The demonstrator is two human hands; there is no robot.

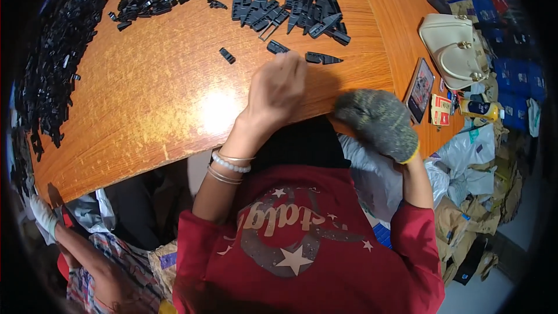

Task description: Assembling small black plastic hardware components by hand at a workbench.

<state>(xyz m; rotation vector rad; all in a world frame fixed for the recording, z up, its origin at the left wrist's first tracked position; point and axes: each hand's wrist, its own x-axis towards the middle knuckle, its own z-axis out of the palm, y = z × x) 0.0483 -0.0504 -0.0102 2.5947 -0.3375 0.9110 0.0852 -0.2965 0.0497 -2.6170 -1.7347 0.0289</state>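
Note:
My bare left hand (276, 86), with bracelets at the wrist, is over the table's near edge. Its fingers are curled closed and slightly blurred; whatever they hold is hidden. Just beyond its knuckles lie a small black plastic part (277, 47) and a pointed black plastic piece (324, 58). My right hand (379, 122) wears a grey knitted glove with a yellow cuff. Blurred at the fingertips, it is curled at the table edge, and I cannot make out anything inside it. Another small black part (226, 55) rests to the left of the bare hand.
The wooden table (145, 93) carries a heap of black pieces (290, 6), a smaller pile (148, 1) and a long mass (55, 58) at left. A phone (419, 91), cream handbag (454, 49) and bottle (481, 109) are at right. Another person's gloved hand (43, 216) is lower left.

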